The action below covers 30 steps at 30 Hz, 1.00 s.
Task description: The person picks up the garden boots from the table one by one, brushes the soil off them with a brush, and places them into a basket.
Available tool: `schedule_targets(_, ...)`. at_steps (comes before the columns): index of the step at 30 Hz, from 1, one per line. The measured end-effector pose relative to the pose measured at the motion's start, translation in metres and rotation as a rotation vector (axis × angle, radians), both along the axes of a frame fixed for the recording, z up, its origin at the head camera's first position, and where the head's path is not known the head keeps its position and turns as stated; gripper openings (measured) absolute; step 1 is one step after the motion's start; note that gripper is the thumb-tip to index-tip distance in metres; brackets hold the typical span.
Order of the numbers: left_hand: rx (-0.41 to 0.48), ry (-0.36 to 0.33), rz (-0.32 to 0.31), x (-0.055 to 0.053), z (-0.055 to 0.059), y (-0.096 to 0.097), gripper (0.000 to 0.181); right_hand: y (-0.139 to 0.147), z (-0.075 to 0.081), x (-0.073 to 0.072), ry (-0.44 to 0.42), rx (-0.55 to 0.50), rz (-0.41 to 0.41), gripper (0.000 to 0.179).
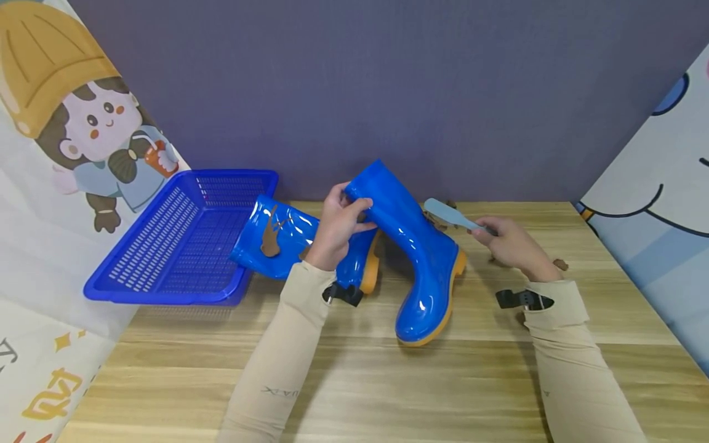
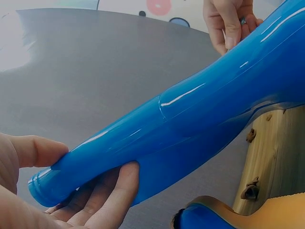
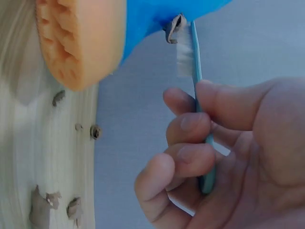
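A blue rain boot (image 1: 412,246) with a yellow-orange sole is held tilted, toe toward the near edge. My left hand (image 1: 334,224) grips the top of its shaft, thumb (image 2: 40,150) on one side and fingers on the other. My right hand (image 1: 511,244) holds a light-blue brush (image 1: 447,213) by its handle. In the right wrist view its white bristles (image 3: 185,52) are beside a curled brown flake (image 3: 174,29) at the boot's surface. A second blue boot (image 1: 285,240), with brown mud patches (image 1: 271,237), lies partly behind my left hand and forearm.
A blue plastic basket (image 1: 166,298) stands on the left of the wooden table (image 1: 354,394), next to the second boot. Several brown flakes (image 3: 95,131) lie on the table beyond the held boot and by my right wrist. A grey partition (image 1: 388,92) rises at the back.
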State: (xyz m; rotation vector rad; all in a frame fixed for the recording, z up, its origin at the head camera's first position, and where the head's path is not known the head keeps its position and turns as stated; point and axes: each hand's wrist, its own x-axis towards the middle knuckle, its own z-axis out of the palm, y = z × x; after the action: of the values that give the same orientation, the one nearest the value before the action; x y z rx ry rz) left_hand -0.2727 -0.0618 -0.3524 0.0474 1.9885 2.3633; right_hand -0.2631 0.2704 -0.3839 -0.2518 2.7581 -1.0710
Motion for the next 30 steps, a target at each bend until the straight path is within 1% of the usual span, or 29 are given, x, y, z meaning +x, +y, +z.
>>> schedule_targets(5,0.002,0.002,0.000,0.000,0.001,0.000,0.049,-0.005,-0.003,-0.003,0.047,0.042,-0.027,0.044)
schedule_targets(9,-0.002,0.002,-0.003,-0.001,0.001,0.001,0.049,-0.005,-0.002,-0.003,0.053,0.067,-0.056,0.049)
schedule_targets(13,-0.010,-0.002,-0.005,-0.001,0.000,0.002,0.049,-0.001,0.001,0.000,0.020,0.048,-0.070,0.055)
schedule_targets(17,-0.014,-0.002,-0.005,-0.001,0.000,0.002,0.049,0.003,0.004,0.001,0.006,0.029,-0.070,0.054)
schedule_targets(25,-0.011,-0.003,0.000,0.001,0.000,0.001,0.048,0.005,0.007,0.002,0.011,0.020,-0.055,0.052)
schedule_targets(30,-0.009,-0.001,-0.002,0.002,0.002,0.000,0.049,0.005,0.009,0.004,0.024,0.017,-0.068,0.053)
